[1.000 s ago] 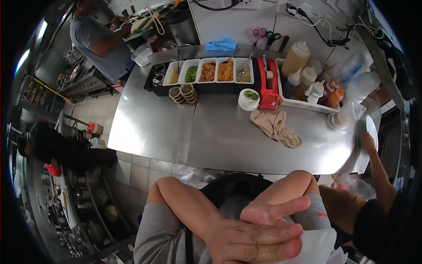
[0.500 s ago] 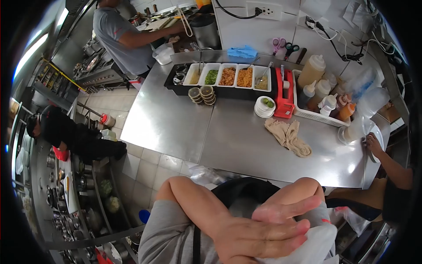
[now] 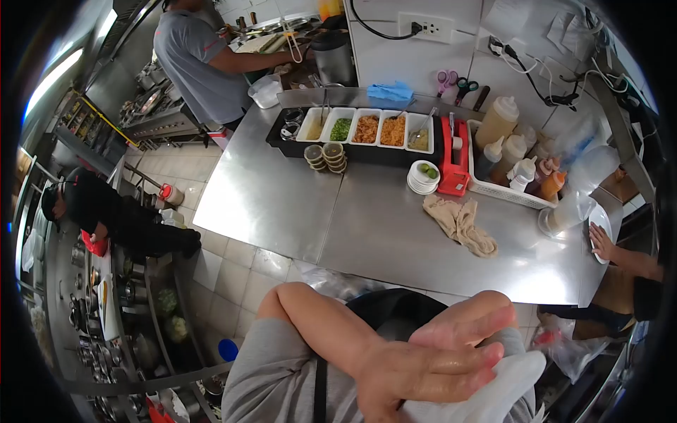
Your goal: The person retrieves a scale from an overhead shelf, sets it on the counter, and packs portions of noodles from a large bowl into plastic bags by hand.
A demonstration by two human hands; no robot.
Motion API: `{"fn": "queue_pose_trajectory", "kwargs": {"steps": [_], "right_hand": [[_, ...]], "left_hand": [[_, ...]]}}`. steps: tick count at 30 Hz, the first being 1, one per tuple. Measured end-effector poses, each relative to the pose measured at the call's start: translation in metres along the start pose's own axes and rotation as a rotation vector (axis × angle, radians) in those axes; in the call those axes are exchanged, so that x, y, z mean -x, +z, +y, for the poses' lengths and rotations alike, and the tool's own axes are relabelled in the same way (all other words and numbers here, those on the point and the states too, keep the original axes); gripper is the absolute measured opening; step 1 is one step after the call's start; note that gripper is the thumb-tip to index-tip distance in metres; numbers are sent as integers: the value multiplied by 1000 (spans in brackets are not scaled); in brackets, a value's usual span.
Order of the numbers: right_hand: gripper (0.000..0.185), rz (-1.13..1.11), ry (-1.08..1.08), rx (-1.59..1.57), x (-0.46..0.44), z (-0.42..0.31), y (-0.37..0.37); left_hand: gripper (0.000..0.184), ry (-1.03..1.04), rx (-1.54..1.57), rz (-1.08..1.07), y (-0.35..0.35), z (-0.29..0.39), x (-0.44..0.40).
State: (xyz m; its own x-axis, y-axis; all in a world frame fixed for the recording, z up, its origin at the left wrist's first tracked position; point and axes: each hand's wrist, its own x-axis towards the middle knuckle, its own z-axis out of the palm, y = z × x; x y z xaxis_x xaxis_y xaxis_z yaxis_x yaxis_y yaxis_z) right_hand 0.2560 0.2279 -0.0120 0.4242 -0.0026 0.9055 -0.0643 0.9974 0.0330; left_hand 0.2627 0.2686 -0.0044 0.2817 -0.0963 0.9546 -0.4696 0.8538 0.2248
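My left hand (image 3: 416, 377) is low in front of my body, fingers stretched to the right and somewhat apart. Its skin looks wet and shiny. Beneath those fingers lies a crumpled white sheet (image 3: 497, 388); whether it is cloth, paper or plastic I cannot tell. My right forearm (image 3: 455, 319) bends inward behind my left hand, and the right hand's fingers are mostly hidden by it and the sheet. On the steel counter (image 3: 282, 204) ahead, a beige cloth (image 3: 462, 222) lies closest to my hands.
Food containers (image 3: 367, 129), lidded cups (image 3: 324, 157), stacked white dishes with limes (image 3: 423, 176), a red dispenser (image 3: 455, 158) and a basket of sauce bottles (image 3: 518, 194) stand along the back. Co-workers are at left (image 3: 106, 211) and back (image 3: 194, 60); another person's hand (image 3: 601, 242) touches a plate.
My hands shift slightly and the white sheet moves a little under them. The co-worker's hand at right spreads over the plate. The camera view moves slightly.
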Motion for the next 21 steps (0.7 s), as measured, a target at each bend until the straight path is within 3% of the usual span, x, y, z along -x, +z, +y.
{"fn": "queue_pose_trajectory", "kwargs": {"steps": [9, 12, 15, 21], "right_hand": [[39, -2, -10, -5, 1, 6, 2], [40, -10, -9, -9, 2, 8, 2], [40, -20, -8, -9, 3, 14, 2], [42, -39, -20, -18, 0, 30, 4]], "left_hand": [[88, -206, 51, 69, 6, 29, -5], [86, -198, 35, 119, 6, 33, -9], [78, -63, -12, 227, 14, 20, -8], [67, 13, -193, 48, -9, 21, 11]]}}
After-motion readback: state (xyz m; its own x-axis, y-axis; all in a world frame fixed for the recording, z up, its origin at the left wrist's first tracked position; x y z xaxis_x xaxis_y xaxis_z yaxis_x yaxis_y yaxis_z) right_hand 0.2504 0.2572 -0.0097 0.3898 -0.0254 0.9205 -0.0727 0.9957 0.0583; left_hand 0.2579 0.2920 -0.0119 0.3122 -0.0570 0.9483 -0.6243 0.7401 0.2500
